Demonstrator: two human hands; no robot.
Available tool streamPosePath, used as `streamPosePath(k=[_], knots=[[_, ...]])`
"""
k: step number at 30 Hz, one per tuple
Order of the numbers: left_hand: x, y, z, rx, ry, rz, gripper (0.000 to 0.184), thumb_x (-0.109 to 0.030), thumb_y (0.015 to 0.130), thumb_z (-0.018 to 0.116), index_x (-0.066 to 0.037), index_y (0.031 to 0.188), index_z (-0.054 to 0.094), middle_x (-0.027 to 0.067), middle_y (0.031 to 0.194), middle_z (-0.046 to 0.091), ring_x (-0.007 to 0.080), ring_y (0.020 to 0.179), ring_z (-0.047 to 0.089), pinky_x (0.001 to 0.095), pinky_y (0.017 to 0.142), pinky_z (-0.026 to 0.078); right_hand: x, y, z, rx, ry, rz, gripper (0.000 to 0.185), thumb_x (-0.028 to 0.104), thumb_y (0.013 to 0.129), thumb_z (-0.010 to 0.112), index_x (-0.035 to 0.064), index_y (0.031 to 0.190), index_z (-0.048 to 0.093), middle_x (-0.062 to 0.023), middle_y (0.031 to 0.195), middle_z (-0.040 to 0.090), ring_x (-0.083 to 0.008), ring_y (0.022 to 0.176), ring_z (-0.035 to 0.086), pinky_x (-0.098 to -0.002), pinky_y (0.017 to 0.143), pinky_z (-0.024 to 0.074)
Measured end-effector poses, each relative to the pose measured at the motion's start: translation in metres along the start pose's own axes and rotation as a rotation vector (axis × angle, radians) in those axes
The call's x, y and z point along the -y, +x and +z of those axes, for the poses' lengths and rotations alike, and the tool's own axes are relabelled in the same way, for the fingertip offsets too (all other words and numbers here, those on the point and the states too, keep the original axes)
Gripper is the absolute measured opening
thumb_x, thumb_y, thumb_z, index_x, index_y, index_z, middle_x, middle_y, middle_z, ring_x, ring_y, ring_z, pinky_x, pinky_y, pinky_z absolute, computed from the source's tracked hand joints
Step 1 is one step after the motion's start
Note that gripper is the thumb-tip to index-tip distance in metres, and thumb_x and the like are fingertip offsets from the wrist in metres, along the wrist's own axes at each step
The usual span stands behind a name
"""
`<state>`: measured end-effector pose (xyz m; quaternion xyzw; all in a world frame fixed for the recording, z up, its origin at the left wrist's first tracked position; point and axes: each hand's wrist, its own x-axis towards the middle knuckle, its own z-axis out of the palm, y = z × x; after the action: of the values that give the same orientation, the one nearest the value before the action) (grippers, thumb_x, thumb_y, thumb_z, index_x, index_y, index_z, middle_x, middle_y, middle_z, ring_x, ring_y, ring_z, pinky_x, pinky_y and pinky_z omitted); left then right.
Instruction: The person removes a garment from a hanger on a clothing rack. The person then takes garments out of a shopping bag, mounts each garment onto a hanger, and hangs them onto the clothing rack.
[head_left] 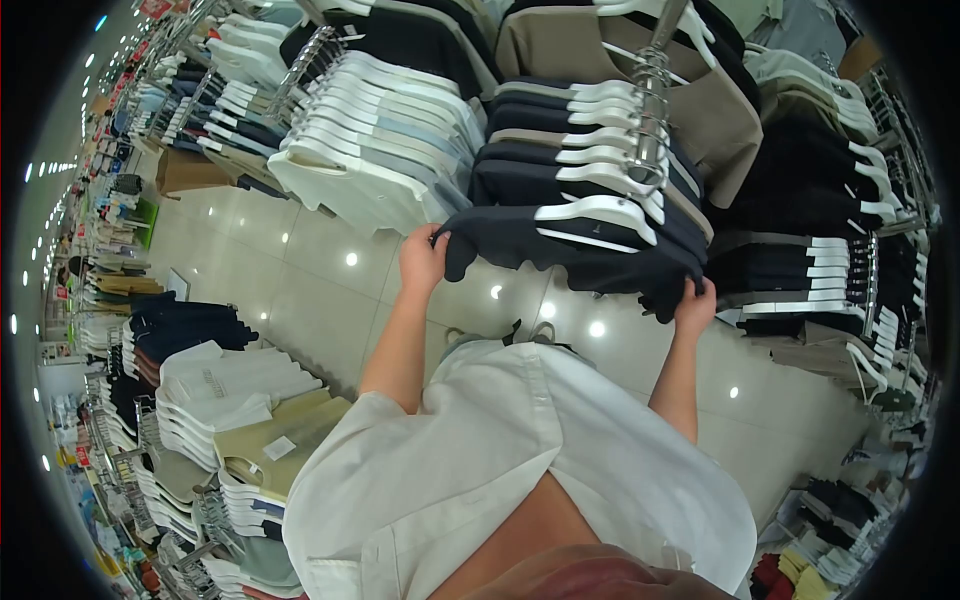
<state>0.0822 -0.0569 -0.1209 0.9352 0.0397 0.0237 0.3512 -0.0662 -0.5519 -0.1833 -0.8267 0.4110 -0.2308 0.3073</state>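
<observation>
A dark navy garment (pixel 500 232) hangs on a white hanger (pixel 598 215) at the front end of a metal display rail (pixel 652 120). My left hand (pixel 422 258) pinches its left edge, fingers closed on the cloth. At its other side, my right hand (pixel 695 303) grips the fabric between thumb and fingers. The garment is stretched out sideways between the two hands, its lower edge wavy. Close behind it hang several dark garments (pixel 520 165) on white hangers.
Left of this rail hang pale tops (pixel 340 175) on white hangers. Black clothes (pixel 780 265) hang at the right. Behind me on the left stands a rack with a white printed shirt (pixel 225 375) and an olive top (pixel 275 440). Shiny tiled floor (pixel 330 270) lies between the racks.
</observation>
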Motion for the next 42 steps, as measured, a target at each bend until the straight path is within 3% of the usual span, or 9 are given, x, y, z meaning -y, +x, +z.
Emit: streamPosePath(k=[3,8,9,11,20,23,30,39,42], knots=[[0.042,0.003,-0.004,-0.133,0.034,0.068,0.028,-0.02,0.093,0.077,-0.007,0.117,0.075,0.0146,0.109,0.075,0.0301,0.099,0.072,0.0413,0.087,0.056,-0.05,0.01,0.033,-0.283,0.111,0.245,0.042,0.012,0.092,0.078,-0.0068,0.127,0.064,-0.0213,0.116,0.072,-0.033,0.102,0.071,-0.0431,0.088,0.0567],[0.086,-0.005,-0.046,-0.098,-0.073,0.116,0.033,-0.02,0.093,0.078,-0.008,0.123,0.072,0.015,0.119,0.073,0.0318,0.109,0.07,0.042,0.093,0.054,0.037,-0.038,0.029,0.246,0.517,0.806,0.041,0.024,0.095,0.076,-0.0033,0.124,0.066,-0.0163,0.112,0.071,-0.0285,0.097,0.071,-0.0435,0.078,0.0584],[0.095,-0.006,-0.057,-0.079,-0.096,0.129,0.035,-0.021,0.093,0.078,-0.007,0.124,0.072,0.0151,0.121,0.072,0.0321,0.111,0.069,0.0418,0.095,0.054,0.029,-0.043,0.049,0.396,0.532,0.814,0.054,0.033,0.098,0.072,0.0034,0.141,0.058,-0.0159,0.125,0.068,-0.031,0.112,0.072,-0.0441,0.089,0.058],[0.108,-0.012,-0.081,-0.064,-0.157,0.113,0.039,-0.021,0.092,0.078,-0.007,0.128,0.069,0.0161,0.122,0.071,0.0341,0.112,0.068,0.0433,0.096,0.054,0.094,-0.085,0.057,0.542,0.597,0.808,0.045,0.033,0.1,0.071,0.0075,0.137,0.062,-0.0123,0.127,0.069,-0.0276,0.109,0.071,-0.043,0.087,0.0568],[0.166,-0.044,-0.184,0.181,-0.556,0.003,0.07,-0.019,0.096,0.076,-0.007,0.156,0.043,0.0136,0.158,0.05,0.0308,0.145,0.05,0.0451,0.113,0.047,0.322,-0.254,0.128,1.214,0.568,0.064,0.047,0.029,0.106,0.064,0.0013,0.143,0.056,-0.0102,0.138,0.067,-0.019,0.12,0.066,-0.0337,0.101,0.0504],[0.181,-0.065,-0.214,0.227,-0.707,-0.008,0.081,-0.017,0.096,0.076,-0.011,0.163,0.032,0.0126,0.166,0.039,0.0317,0.152,0.041,0.0471,0.117,0.044,0.372,-0.304,0.157,1.448,0.546,-0.215,0.055,0.021,0.104,0.068,0.0013,0.151,0.048,-0.0122,0.15,0.059,-0.028,0.138,0.056,-0.04,0.111,0.0466],[0.227,-0.114,-0.262,0.158,-1.143,-0.002,0.101,-0.025,0.096,0.077,-0.009,0.17,0.009,0.012,0.177,0.006,0.0361,0.162,0.014,0.0535,0.125,0.033,0.466,-0.427,0.187,2.046,0.541,-0.462,0.084,0.016,0.101,0.072,0.0071,0.167,0.022,-0.0145,0.173,0.023,-0.0353,0.161,0.022,-0.0473,0.123,0.0383],[0.292,-0.15,-0.304,-0.23,-1.272,-0.119,0.111,-0.04,0.094,0.081,-0.009,0.17,0.007,0.0095,0.177,0.004,0.0344,0.163,0.008,0.0532,0.125,0.032,0.545,-0.539,0.238,2.546,0.287,-0.504,0.103,0.031,0.096,0.08,0.009,0.17,0.011,-0.0134,0.175,0.014,-0.0367,0.162,0.014,-0.0502,0.126,0.0315],[0.318,-0.144,-0.317,-0.328,-1.252,-0.084,0.102,-0.025,0.098,0.077,-0.014,0.171,0.007,0.0106,0.177,0.006,0.0335,0.164,0.008,0.0551,0.126,0.031,0.575,-0.569,0.263,2.659,0.199,-0.501,0.101,0.027,0.097,0.079,0.0087,0.17,0.012,-0.0152,0.174,0.017,-0.0368,0.162,0.016,-0.0491,0.126,0.0328]])
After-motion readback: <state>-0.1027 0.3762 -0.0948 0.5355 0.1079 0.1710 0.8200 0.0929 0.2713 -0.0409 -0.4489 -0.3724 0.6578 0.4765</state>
